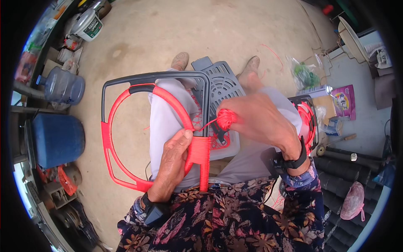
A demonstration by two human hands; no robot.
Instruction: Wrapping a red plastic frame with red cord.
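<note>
On the person's lap lies a dark grey plastic frame with a curved inner bar, and red cord already covers its left side, most of the curve and the upright post near the lap's middle; the top bar and right edge are bare, so by my judgement the wrapping is well under way but not finished. The left hand grips the wrapped post, thumb pressing the cord. The right hand is clenched on a small ball of red cord, a taut strand running down to the post. Beneath sits a grey perforated panel. Around is a concrete floor: a water jug and blue barrel left, a second red-wrapped frame right.
</note>
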